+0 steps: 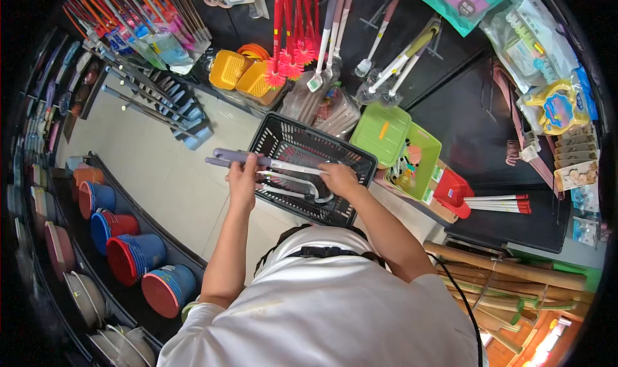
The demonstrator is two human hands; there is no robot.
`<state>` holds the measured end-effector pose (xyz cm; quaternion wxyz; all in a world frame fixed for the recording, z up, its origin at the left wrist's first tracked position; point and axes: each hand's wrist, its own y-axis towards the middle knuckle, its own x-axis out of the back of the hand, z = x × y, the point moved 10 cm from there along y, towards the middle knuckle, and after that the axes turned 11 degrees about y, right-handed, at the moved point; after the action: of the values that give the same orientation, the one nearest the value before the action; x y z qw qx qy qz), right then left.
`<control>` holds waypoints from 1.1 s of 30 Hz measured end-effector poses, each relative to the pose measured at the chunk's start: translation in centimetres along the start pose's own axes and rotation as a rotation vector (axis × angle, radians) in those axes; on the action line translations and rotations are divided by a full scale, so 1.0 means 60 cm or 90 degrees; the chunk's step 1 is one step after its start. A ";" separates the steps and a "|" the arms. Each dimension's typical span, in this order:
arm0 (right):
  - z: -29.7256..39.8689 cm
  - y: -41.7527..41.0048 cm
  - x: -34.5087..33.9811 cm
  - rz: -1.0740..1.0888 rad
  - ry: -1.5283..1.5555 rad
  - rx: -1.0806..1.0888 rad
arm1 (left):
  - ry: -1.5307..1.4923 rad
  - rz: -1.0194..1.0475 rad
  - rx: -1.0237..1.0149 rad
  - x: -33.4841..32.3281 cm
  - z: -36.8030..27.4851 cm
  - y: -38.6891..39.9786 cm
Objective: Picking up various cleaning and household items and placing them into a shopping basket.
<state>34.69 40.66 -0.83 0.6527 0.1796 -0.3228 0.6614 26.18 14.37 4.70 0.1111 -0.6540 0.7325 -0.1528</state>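
Note:
Several long-handled toilet brushes [295, 168] with white shafts and purple or pink grips lie above a black plastic shopping basket [314, 137]. My left hand [243, 176] is closed around their handles at the basket's left side. My right hand [340, 177] pinches a white shaft near its far end, over the right part of the basket. Clear-wrapped brush heads [324, 196] show below my right hand, inside the basket's outline. Red brushes [275, 72] and more white-shafted brushes [316, 77] hang beyond the basket.
A green plastic bin [425, 159] with its lid [381, 133] and a red dustpan [451, 190] stand right of the basket. Yellow baskets [227, 70] are beyond it. Stacked buckets [135, 256] line the left shelf. Wooden poles [521, 270] lie at the lower right.

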 end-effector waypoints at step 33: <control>-0.265 -0.265 0.204 -0.343 0.441 -0.325 | 0.233 0.352 0.194 -0.250 0.249 0.118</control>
<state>52.16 59.35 -1.29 0.8919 -0.1384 -0.1809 0.3906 26.83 28.76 -12.35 0.1115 -0.3690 0.8582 -0.3389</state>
